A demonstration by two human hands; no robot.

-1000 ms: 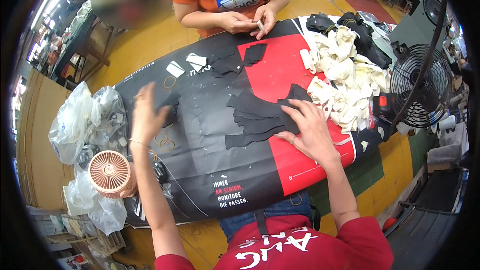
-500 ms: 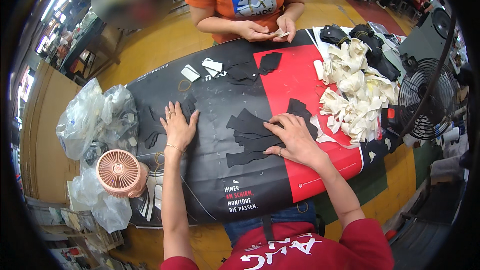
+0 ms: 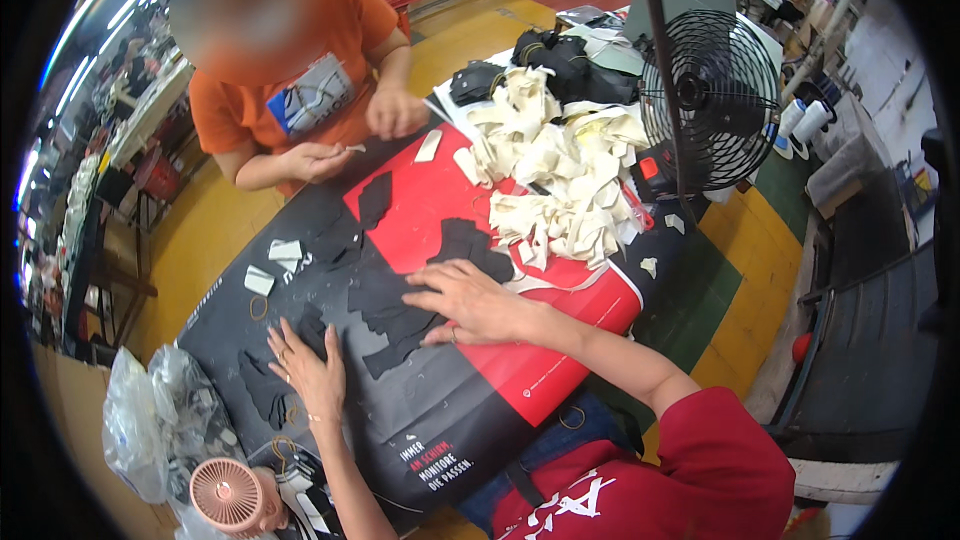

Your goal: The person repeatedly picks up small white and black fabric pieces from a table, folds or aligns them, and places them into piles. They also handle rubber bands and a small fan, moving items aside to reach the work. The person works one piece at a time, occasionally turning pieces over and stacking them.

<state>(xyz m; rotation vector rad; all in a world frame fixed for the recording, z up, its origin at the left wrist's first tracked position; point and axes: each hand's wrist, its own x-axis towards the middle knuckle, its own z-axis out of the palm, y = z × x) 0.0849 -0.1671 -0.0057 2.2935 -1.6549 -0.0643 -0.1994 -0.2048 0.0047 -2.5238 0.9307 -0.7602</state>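
My left hand lies flat on the dark table mat, fingers spread, touching the edge of a small black fabric piece. More black pieces lie just left of it. My right hand rests with fingers apart on a fanned group of black cut fabric pieces. Its palm hides part of them. Beyond it, further black pieces lie over the red part of the mat. Neither hand grips anything.
Across the table a person in an orange shirt holds a small pale piece. A heap of cream fabric scraps, black bundles and a black fan stand right. Plastic bags and a pink fan are left.
The view has swung to the right. My hands stay flat among the black pieces. The other person's hands have come apart, and a pale strip now lies on the red area near them.
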